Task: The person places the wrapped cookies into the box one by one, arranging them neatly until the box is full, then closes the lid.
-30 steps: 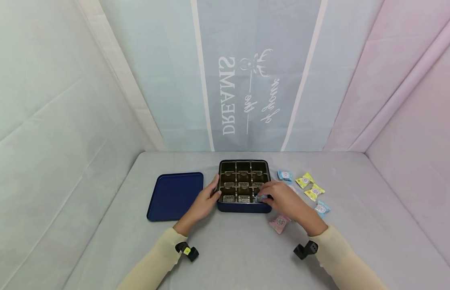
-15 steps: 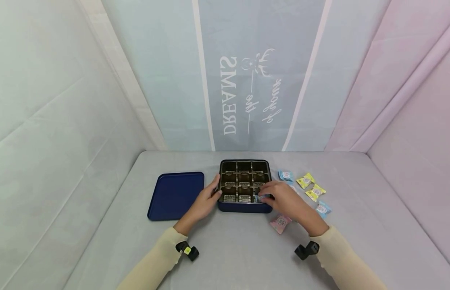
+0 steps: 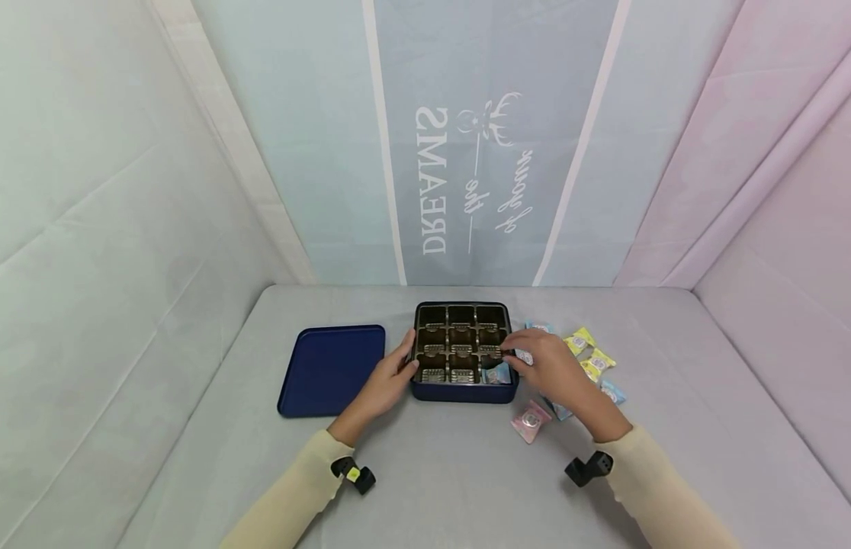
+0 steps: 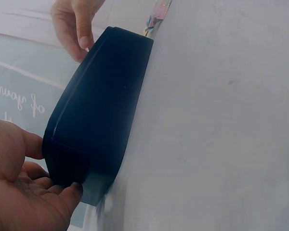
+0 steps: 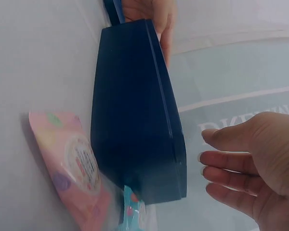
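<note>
A dark blue box (image 3: 463, 393) with a divided dark tray inside stands in the middle of the table. My left hand (image 3: 386, 385) grips its left side, thumb by the rim, with the box corner between thumb and fingers in the left wrist view. In the front right compartment lies a blue-wrapped candy (image 3: 496, 374). Just over the box's right edge is my right hand (image 3: 552, 374); in the right wrist view its fingers (image 5: 229, 161) are apart and hold nothing. A pink-wrapped candy (image 5: 70, 163) lies beside the box.
The dark blue lid (image 3: 332, 372) lies flat to the left of the box. Right of the box are several candies, among them a yellow one (image 3: 580, 341) and a blue one (image 3: 611, 392), some partly hidden by the right hand. Fabric walls enclose the table (image 3: 432, 488).
My right hand has let go of the blue-wrapped candy, which now shows in the front right compartment, and has moved up and right. The left hand stays on the box.
</note>
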A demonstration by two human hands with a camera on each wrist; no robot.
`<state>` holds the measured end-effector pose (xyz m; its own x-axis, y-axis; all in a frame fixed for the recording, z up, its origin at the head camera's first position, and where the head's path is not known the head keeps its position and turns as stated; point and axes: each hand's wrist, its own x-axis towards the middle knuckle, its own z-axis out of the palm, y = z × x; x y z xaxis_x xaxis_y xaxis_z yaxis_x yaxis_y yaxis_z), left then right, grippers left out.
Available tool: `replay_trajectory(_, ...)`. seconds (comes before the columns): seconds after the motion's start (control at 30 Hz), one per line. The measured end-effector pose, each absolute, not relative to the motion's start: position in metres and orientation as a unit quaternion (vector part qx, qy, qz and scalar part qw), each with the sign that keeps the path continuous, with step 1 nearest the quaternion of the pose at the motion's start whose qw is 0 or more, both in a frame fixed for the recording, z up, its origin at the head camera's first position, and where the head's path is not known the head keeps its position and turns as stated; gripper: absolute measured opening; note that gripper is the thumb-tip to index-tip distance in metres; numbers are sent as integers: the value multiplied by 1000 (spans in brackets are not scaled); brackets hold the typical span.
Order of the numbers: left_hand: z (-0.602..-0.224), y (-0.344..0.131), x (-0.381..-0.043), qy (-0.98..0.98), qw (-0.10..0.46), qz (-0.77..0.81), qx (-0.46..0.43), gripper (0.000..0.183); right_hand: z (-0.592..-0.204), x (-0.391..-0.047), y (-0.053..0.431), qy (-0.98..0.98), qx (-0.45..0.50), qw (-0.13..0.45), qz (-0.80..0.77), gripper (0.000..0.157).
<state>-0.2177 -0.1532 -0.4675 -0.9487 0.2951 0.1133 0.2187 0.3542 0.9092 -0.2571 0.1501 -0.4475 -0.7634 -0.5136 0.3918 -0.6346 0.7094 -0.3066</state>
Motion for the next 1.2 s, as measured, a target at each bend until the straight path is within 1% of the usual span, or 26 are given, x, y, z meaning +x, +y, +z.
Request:
replay_trajectory(0.17, -486, -156, -227, 832, 45, 532, 154, 61, -452, -262, 159, -916, 294, 140, 236, 22)
replay_trajectory(0.27, -502, -157, -234, 831, 35, 533, 154, 62, -455, -265, 164, -917, 285, 148, 237, 23)
replay_trajectory(0.37, -510, -158, -237, 828, 28, 535, 162, 62, -459, -268, 169, -918, 272, 156, 243, 23)
replay_trajectory(0.63, -513, -162, -235, 827, 25, 536, 169, 63, -462, -278, 177, -927, 237, 147, 252, 28)
replay_trajectory(1.03, -514, -162, -234, 831, 23, 529, 170, 63, -484, -301, 195, -942, 206, 120, 236, 38)
replay_trajectory(1.2, -516, -162, -235, 833, 20, 527, 166, 63, -485, -306, 201, -942, 204, 116, 238, 38)
